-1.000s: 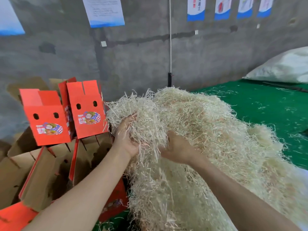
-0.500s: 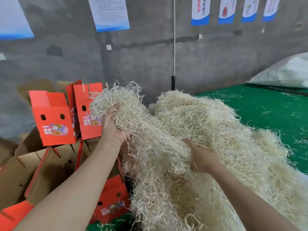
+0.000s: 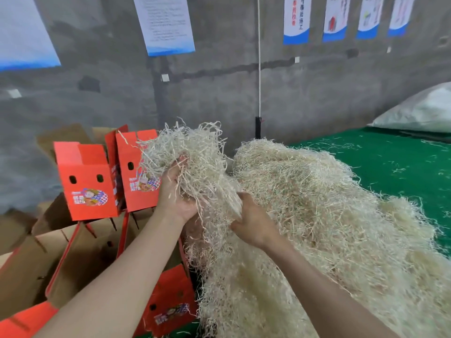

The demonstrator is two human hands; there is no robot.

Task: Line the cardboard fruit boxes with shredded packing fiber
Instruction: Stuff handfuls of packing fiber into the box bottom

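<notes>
Pale shredded fiber, one tuft [image 3: 195, 152] lifted off the left end of the pile [image 3: 317, 215] on the green table [image 3: 390, 162].
The left hand [image 3: 174, 193] curls its fingers round the tuft from beneath. The right hand [image 3: 253, 223] lies against the pile where strands bridge the two, fingertips buried, so its grip cannot be told. Red boxes [image 3: 87, 181] stand upright just to the left. Those tangled strands could probably drag extra fiber over the edge, scattering shreds between boxes.

Packing shed: concrete wall [image 3: 219, 98] (posters [image 3: 168, 25]), stacked fruit boxes [image 3: 87, 181].
</notes>
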